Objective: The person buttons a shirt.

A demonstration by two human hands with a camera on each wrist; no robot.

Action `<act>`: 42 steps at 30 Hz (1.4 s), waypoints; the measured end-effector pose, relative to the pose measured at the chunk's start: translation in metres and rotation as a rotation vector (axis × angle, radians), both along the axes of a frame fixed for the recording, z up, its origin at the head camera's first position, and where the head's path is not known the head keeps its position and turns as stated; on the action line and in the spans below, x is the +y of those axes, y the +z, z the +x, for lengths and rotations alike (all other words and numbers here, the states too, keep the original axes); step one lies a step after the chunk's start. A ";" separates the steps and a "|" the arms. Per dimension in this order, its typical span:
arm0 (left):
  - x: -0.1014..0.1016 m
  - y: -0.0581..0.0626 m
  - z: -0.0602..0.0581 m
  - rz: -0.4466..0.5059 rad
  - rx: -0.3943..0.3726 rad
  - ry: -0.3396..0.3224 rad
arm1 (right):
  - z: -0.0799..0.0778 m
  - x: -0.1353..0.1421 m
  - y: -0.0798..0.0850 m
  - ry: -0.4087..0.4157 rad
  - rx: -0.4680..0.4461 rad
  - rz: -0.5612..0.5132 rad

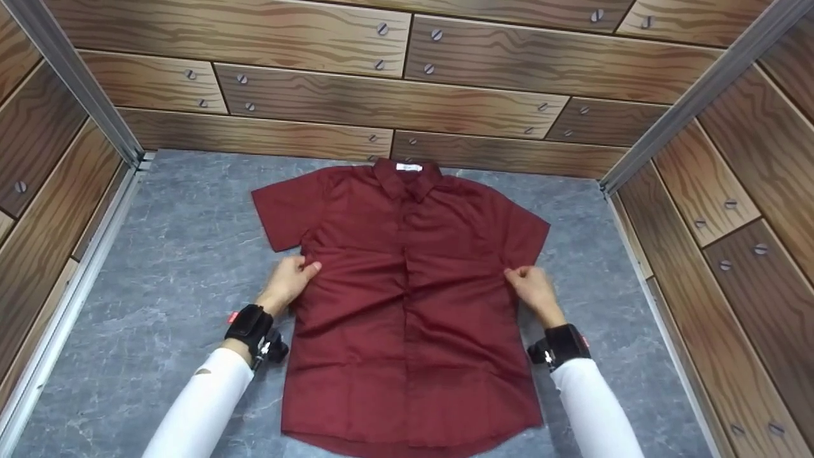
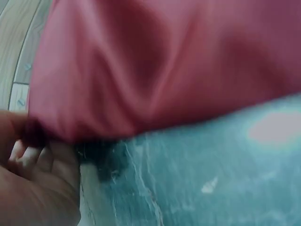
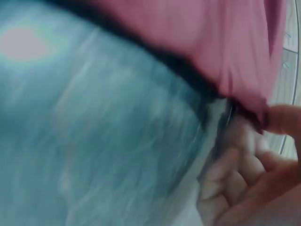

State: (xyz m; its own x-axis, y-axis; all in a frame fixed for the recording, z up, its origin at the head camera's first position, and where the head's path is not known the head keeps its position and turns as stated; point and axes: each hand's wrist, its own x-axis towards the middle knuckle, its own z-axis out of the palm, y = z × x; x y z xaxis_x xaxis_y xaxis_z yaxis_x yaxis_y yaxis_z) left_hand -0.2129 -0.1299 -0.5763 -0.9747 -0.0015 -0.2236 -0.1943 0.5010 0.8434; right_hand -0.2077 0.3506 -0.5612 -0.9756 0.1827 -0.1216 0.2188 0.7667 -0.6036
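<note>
A dark red short-sleeved shirt (image 1: 356, 305) lies front up, its collar towards the back wall and its hem towards me. My left hand (image 1: 288, 280) pinches the shirt's left side edge just below the sleeve. Opposite it, my right hand (image 1: 533, 289) pinches the right side edge below the other sleeve. Creases run across the chest between the two hands. In the left wrist view, the cloth (image 2: 117, 70) is gathered between thumb and fingers and hangs above the floor surface. The right wrist view shows the edge of the cloth (image 3: 211, 47) held likewise, somewhat blurred.
The grey marbled surface (image 1: 184, 254) stretches around the shirt. Wood-patterned panels form a back wall (image 1: 318, 89), a left wall (image 1: 51, 210) and a right wall (image 1: 718, 242). Metal rails run along the corners. Each wrist wears a black strap with a small camera.
</note>
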 end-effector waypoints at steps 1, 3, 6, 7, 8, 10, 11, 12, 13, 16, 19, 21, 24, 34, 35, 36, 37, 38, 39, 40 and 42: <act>-0.001 0.000 0.001 -0.013 -0.003 -0.018 | 0.001 0.002 0.000 0.012 -0.023 -0.001; -0.001 0.000 0.003 -0.060 0.019 -0.018 | 0.003 0.002 0.002 0.030 -0.035 0.028; 0.001 -0.001 0.004 -0.133 0.155 0.073 | 0.003 -0.007 0.007 0.033 0.107 0.122; 0.003 -0.001 0.004 -0.169 0.230 0.096 | 0.003 -0.012 0.009 0.048 0.176 0.164; 0.004 -0.002 0.003 -0.208 0.309 0.108 | 0.002 -0.019 0.010 0.069 0.239 0.211; 0.007 -0.003 -0.001 -0.269 0.449 0.079 | -0.002 -0.034 0.012 0.150 0.324 0.277; 0.009 -0.003 -0.004 -0.296 0.499 0.037 | -0.004 -0.042 0.011 0.202 0.328 0.297; 0.011 -0.003 -0.007 -0.325 0.520 -0.013 | -0.006 -0.050 0.011 0.258 0.303 0.306; 0.012 -0.003 -0.010 -0.347 0.511 -0.067 | -0.009 -0.057 0.010 0.302 0.252 0.316; 0.015 -0.003 -0.018 -0.399 0.372 -0.214 | -0.014 -0.073 0.006 0.367 0.027 0.339; 0.012 -0.001 -0.022 -0.491 0.197 -0.312 | -0.020 -0.082 0.003 0.394 -0.151 0.381; 0.008 0.001 -0.022 -0.540 0.114 -0.357 | -0.022 -0.085 0.003 0.414 -0.213 0.399; 0.001 0.005 -0.020 -0.607 0.060 -0.395 | -0.024 -0.090 0.004 0.445 -0.251 0.412; -0.011 0.008 -0.022 -0.610 0.034 -0.430 | -0.024 -0.093 0.000 0.427 -0.261 0.417; -0.010 0.009 -0.022 -0.609 0.035 -0.430 | -0.023 -0.092 0.000 0.424 -0.261 0.417; -0.010 0.009 -0.023 -0.606 0.038 -0.430 | -0.023 -0.091 0.000 0.421 -0.262 0.416; -0.009 0.009 -0.023 -0.603 0.044 -0.427 | -0.023 -0.090 0.000 0.416 -0.262 0.414; -0.008 0.009 -0.023 -0.603 0.051 -0.424 | -0.022 -0.090 0.000 0.410 -0.260 0.414; -0.006 0.009 -0.023 -0.602 0.059 -0.420 | -0.022 -0.089 0.000 0.404 -0.261 0.416; -0.005 0.008 -0.023 -0.603 0.066 -0.417 | -0.022 -0.089 0.000 0.398 -0.265 0.417; -0.003 0.007 -0.022 -0.604 0.074 -0.417 | -0.022 -0.088 0.001 0.392 -0.269 0.414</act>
